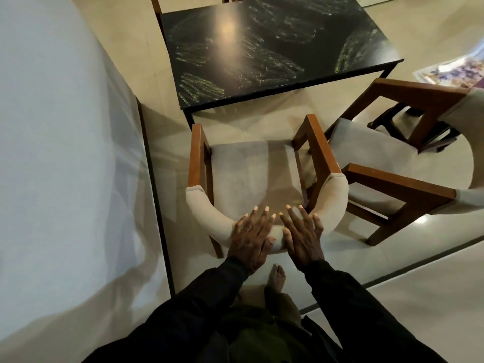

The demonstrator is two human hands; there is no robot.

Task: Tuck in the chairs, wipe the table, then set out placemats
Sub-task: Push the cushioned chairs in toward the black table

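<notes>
Head view: the left hand (248,238) and the right hand (303,237) are laid flat, fingers spread, side by side on the cream padded curved backrest (207,216) of the wooden armchair with a grey seat (254,174). Nothing is gripped. This chair is judged not yet tucked in: its armrest fronts stand just short of the black marble-patterned rectangular table (262,53). A second wooden armchair (379,153) stands angled away at the right, also untucked. Wiping and placemats are judged outstanding. Open floor is available ahead beneath the table edge. The white wall (65,153) lies close on the left, and the second chair almost touches on the right.
</notes>
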